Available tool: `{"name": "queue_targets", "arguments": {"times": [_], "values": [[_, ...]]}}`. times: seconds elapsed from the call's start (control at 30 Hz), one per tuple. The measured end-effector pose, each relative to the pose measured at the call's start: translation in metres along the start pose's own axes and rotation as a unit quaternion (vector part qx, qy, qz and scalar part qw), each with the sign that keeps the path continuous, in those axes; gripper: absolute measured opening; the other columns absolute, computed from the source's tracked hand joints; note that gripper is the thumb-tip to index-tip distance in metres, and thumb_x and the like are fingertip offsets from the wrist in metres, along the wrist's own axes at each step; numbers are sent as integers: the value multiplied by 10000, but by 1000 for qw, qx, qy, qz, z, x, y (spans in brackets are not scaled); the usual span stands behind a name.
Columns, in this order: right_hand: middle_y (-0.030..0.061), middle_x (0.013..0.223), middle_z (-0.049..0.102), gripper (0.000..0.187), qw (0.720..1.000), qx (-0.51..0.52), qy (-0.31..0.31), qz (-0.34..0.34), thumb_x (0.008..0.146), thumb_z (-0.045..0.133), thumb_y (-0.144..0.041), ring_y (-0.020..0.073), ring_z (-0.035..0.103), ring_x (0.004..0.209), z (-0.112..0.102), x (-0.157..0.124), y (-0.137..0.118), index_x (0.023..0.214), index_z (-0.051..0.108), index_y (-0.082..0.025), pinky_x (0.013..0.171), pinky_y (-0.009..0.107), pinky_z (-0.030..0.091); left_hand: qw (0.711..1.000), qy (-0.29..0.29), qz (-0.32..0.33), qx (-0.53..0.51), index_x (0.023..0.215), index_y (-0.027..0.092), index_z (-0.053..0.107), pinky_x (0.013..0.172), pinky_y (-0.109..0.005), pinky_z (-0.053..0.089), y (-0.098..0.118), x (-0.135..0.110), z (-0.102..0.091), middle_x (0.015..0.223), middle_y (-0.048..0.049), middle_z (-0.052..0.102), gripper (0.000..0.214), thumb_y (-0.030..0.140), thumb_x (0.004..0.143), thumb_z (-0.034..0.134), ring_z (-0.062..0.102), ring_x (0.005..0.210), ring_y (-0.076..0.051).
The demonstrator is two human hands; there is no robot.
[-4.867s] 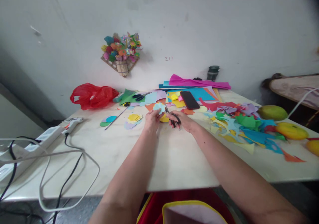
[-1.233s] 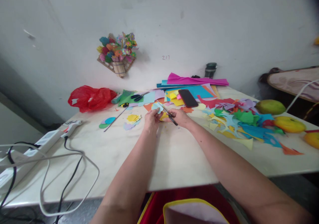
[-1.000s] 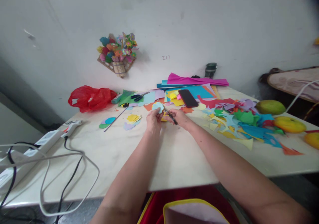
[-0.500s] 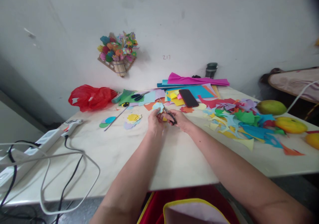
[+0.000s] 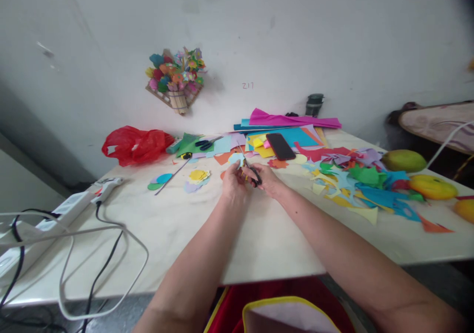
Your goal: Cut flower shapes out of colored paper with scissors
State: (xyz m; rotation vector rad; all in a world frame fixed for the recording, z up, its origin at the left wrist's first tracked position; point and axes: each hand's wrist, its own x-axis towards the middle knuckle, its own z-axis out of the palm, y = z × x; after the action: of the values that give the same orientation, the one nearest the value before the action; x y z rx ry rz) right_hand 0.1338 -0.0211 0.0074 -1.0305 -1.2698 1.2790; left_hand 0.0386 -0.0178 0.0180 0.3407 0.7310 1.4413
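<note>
Over the table [image 5: 274, 244], the left hand [image 5: 234, 181] has a pale blue paper piece [image 5: 235, 158] pinched in its grip; the right hand [image 5: 266, 179] has its grip closed round black-handled scissors [image 5: 256, 175], blades beside the paper (whether they touch it, I cannot tell). A phone [image 5: 280, 146] lies beyond, yellow paper shapes [image 5: 199, 175] to the left.

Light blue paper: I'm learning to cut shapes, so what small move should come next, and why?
Perhaps a small snip: the left hand holds the light blue paper, and the right hand holds scissors, blades at the paper's edge.
</note>
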Motion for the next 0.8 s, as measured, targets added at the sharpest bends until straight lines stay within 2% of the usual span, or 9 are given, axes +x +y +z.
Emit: {"name": "queue_targets", "arguments": {"times": [0.3,0.5,0.67,0.8], "values": [[-35,457,497,434,1000,0,5,3,605,796,-529,70,416,359,5,-3,-5,644,548,-175,296,189,179,1000,-2,12,19,698,169,578,379,-250,282,-4,-1,0,498,21,547,124,229,807,578,439,355,-105],[-31,465,511,429,1000,5,4,-1,631,778,-534,74,432,364,6,-3,-3,636,538,-178,292,186,180,999,14,14,27,700,181,552,353,-251,237,-5,0,0,462,47,497,128,240,802,604,394,320,-95],[-36,458,507,430,999,24,20,3,613,791,-527,78,439,370,10,-4,-1,642,541,-179,296,189,173,999,15,20,28,721,174,567,339,-239,206,-7,-1,1,458,60,474,135,265,773,652,380,317,-78],[-44,453,505,438,998,53,32,4,575,822,-513,71,426,369,13,-5,-2,636,544,-180,305,194,203,999,20,20,27,722,161,585,330,-236,180,-8,-1,1,438,63,456,120,255,787,624,330,299,-63]]}}
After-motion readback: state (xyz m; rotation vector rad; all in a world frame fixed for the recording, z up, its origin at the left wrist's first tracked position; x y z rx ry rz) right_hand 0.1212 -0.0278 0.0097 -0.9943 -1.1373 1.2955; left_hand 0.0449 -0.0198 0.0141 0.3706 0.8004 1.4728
